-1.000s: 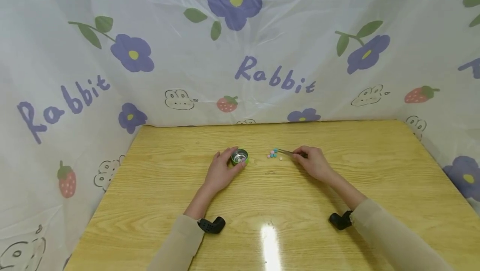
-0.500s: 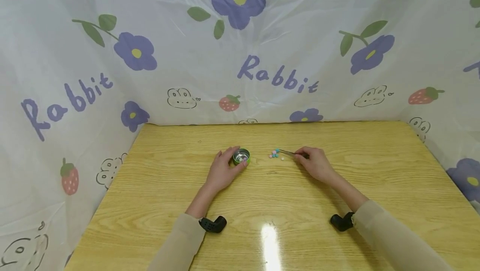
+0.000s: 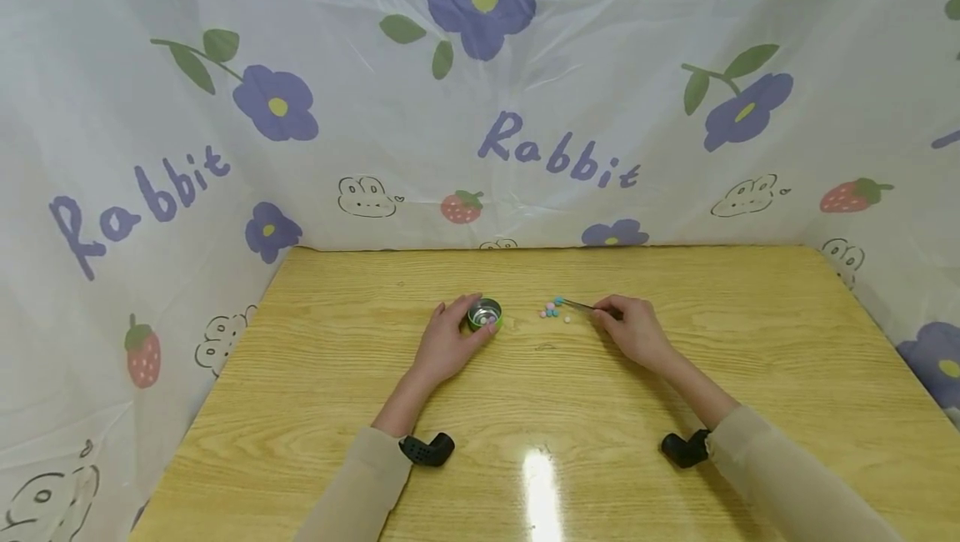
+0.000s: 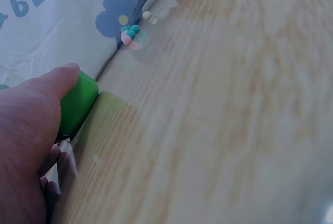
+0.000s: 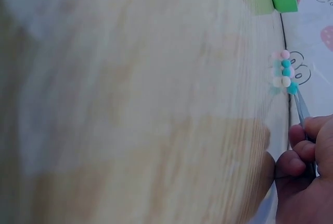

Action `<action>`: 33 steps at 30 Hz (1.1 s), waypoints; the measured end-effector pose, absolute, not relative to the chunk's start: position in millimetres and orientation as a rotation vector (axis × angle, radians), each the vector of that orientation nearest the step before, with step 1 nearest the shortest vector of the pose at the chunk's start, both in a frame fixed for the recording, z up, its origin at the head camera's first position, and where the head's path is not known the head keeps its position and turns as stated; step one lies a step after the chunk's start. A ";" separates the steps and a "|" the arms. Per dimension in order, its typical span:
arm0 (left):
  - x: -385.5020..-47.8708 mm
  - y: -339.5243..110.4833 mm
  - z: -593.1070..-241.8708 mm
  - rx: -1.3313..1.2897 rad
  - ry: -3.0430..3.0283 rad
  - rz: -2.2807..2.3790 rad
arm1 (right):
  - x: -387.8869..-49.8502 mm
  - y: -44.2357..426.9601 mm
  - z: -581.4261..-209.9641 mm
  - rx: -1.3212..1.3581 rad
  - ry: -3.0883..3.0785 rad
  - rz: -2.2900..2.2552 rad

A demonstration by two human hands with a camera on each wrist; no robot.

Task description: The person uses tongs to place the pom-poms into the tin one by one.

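My left hand curls round a small green tin standing on the table, thumb on the near side and fingers on the far side. Inside its silver interior lie a few pale and purple beads. To the right, my right hand pinches metal tweezers between thumb and fingers. Their tips meet a blue bead at the edge of a small cluster; whether they grip it I cannot tell. Pink and blue beads make up the cluster, with a white bead lying slightly nearer me.
The wood-grain table reaches back to a white cloth printed with flowers, rabbits and strawberries, which also hangs at both sides. A black wrist device sits on the left arm, another black device on the right.
The whole head view has shifted slightly. Both hands, the tin and the tweezers keep almost the same places relative to the beads.
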State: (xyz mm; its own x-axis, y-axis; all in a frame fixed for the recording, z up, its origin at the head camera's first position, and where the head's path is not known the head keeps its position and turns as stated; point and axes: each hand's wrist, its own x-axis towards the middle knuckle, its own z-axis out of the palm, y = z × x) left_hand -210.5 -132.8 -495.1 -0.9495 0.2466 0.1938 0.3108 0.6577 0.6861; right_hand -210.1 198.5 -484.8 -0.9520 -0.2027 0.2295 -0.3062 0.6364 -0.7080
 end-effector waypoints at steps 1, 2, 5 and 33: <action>-210.8 -132.8 -495.3 -0.469 -2.785 -1.178 | -210.1 198.6 -484.4 0.427 -2.723 1.216; -210.9 -132.9 -495.2 -0.466 -2.788 -1.179 | -210.2 198.5 -484.1 0.427 -2.723 1.214; -211.0 -132.9 -495.8 -0.452 -2.792 -1.188 | -211.2 197.7 -483.0 0.425 -2.718 1.214; -208.9 -132.8 -491.6 -0.436 -2.813 -1.206 | -210.4 161.3 -457.4 0.564 -2.618 1.395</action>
State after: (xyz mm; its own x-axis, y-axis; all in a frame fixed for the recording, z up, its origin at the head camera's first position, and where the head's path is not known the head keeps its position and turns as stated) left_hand -208.9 -132.8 -491.6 -0.9589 0.2371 0.1558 0.2763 0.6558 0.7026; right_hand -210.4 161.3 -457.4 -0.9230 -0.2666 0.2773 -0.3789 0.5053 -0.7753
